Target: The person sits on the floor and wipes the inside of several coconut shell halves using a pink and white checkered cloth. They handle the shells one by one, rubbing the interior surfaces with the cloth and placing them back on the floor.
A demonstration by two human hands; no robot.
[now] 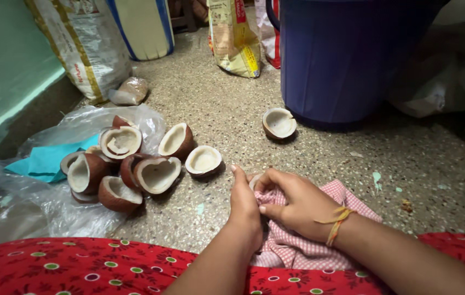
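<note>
Head view looks down on two bare hands meeting over a pink checked cloth (298, 246) that lies on the speckled floor (320, 158), just in front of the person's red flowered garment (79, 267). A coconut piece (255, 180) sits between the hands, only a pale sliver of it showing above the cloth. The right hand (298, 205), with a yellow thread at its wrist (337, 223), curls over the piece from the right in a clenched grip, thumb tucked under and fingers bent around it together with a fold of the cloth. The left hand (245, 205) presses against it from the left, fingers raised and closed against the piece; how much of the piece it holds I cannot tell, since the hand hides it.

To the left, well apart from the hands, a heap of coconut halves (128, 166) rests partly on a clear plastic sheet (30, 202) with a teal paper (46, 161) beneath. One more half (204, 160) lies at the edge of the heap, near the left hand's fingertips. A lone half (279, 123) lies farther off, just beside a big blue bucket (341, 60). Sacks (87, 41) stand along the back.
</note>
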